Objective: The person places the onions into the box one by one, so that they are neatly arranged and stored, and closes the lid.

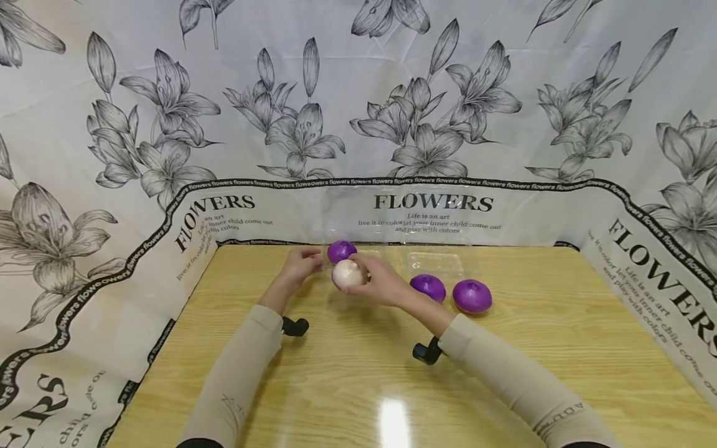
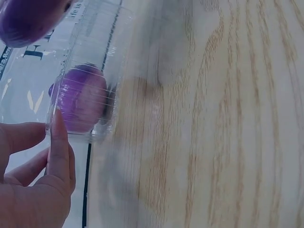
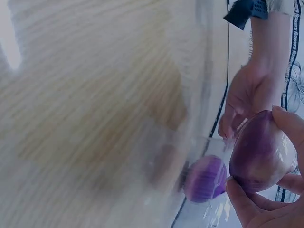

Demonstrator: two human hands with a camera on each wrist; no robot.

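Note:
My right hand [image 1: 382,280] grips a purple onion [image 3: 262,153] whose pale side [image 1: 347,274] faces the head camera. It is held above a clear plastic box [image 2: 121,71] near the back of the table. Inside that box lies another purple onion [image 1: 341,251], seen through the ribbed wall in the left wrist view. With thumb and fingertips, my left hand [image 2: 47,178] pinches the box's edge at its left end. Part of the box is hidden behind the right hand in the head view.
Two more purple onions, one [image 1: 427,288] beside the right forearm and one [image 1: 472,296] farther right, lie on the wooden table [image 1: 347,379]. Behind them stands a second clear plastic box [image 1: 437,261]. A flower-printed cloth [image 1: 313,211] walls the back and sides.

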